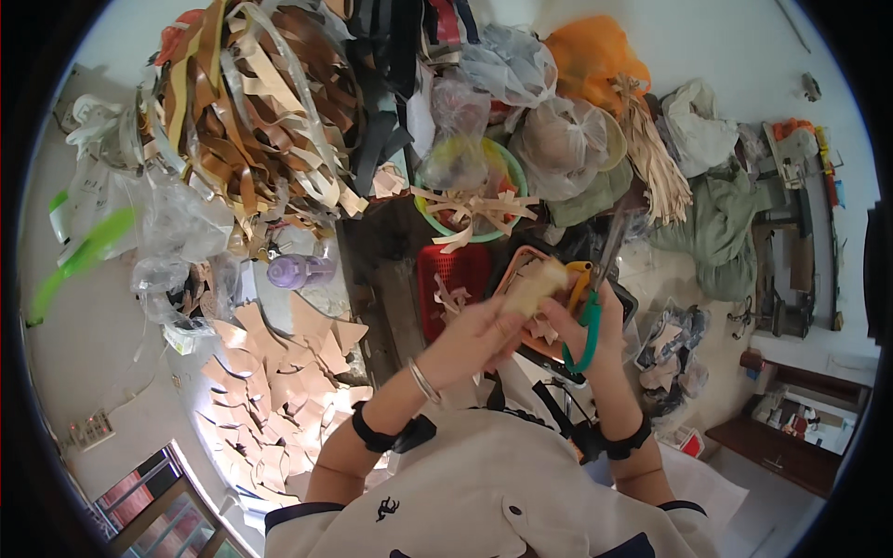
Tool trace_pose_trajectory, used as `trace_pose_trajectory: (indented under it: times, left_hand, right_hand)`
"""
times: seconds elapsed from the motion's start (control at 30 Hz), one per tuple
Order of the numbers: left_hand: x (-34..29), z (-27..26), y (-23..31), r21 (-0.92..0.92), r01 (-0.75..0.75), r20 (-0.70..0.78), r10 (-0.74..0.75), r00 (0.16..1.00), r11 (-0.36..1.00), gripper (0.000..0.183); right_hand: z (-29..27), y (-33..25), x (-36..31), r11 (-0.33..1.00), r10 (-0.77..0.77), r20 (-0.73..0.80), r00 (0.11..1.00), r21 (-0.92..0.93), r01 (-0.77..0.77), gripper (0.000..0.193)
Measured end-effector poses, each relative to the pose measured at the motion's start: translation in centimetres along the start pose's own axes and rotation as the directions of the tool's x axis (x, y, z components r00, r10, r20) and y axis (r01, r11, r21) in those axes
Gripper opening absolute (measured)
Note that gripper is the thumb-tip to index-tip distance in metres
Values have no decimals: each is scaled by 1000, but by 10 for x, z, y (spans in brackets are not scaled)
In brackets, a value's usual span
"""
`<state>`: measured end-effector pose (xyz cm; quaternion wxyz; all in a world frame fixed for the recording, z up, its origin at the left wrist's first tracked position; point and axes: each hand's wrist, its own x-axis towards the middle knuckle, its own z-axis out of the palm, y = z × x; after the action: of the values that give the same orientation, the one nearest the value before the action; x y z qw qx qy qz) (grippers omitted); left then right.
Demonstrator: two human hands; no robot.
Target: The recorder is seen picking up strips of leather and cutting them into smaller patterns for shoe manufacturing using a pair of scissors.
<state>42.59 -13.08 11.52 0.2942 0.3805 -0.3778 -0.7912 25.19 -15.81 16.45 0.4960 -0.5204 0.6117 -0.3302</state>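
Note:
My left hand (479,337) is closed round a pale tan piece (536,286), blurred by motion; it looks like leather or thin sheet. Scissors (589,333) with green handles are in my right hand (603,325), blades pointing up and away from me. The fingertips of my right hand come close to the tan piece; whether they touch it I cannot tell. A curved yellow thing (578,277) shows between the piece and the scissors, partly hidden. Beneath both hands is an orange-rimmed basket (507,272) with small pale scraps in it.
A red basket (430,279) stands left of the hands, and a green basin (514,167) with pale strips lies beyond. Many cut tan pieces (270,391) spread at the left. Brown strips (251,121) heap at the far left. A purple bottle (299,271) lies near them.

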Motion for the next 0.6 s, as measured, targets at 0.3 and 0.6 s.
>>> trace_pose_trajectory:
  times: [0.3, 0.6]
  left_hand:
    - [28, -28, 35, -134, 30, -62, -39, 997, 991, 30]
    - [62, -45, 24, 12, 85, -46, -84, 995, 996, 29]
  right_hand:
    - [-61, 2, 24, 760, 226, 597, 770, -602, 244, 31]
    - [-46, 20, 80, 775, 193, 695, 693, -541, 327, 32]
